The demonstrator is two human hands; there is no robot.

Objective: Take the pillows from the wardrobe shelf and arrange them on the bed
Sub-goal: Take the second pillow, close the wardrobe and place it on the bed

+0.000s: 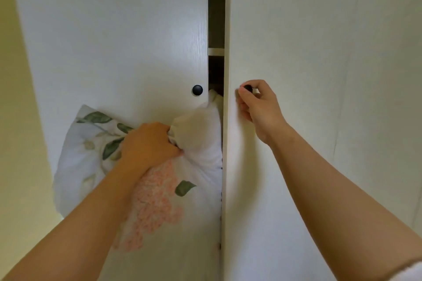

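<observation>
A floral pillow (91, 155), white with green leaves and pink blossoms, hangs in front of the left wardrobe door (114, 41). My left hand (148, 143) is clenched on its bunched fabric. A plain white part (198, 130), either the same pillow or a second one, bulges out of the narrow gap between the doors. My right hand (258, 105) pinches the black knob (248, 88) of the right wardrobe door (319, 52). Through the gap I see a white shelf edge (216, 51) and a dark interior; the rest of the wardrobe's inside is hidden.
A second black knob (197, 90) sits on the left door just above the pillow. A pale yellow wall (16, 121) runs along the left side. The bed is out of view.
</observation>
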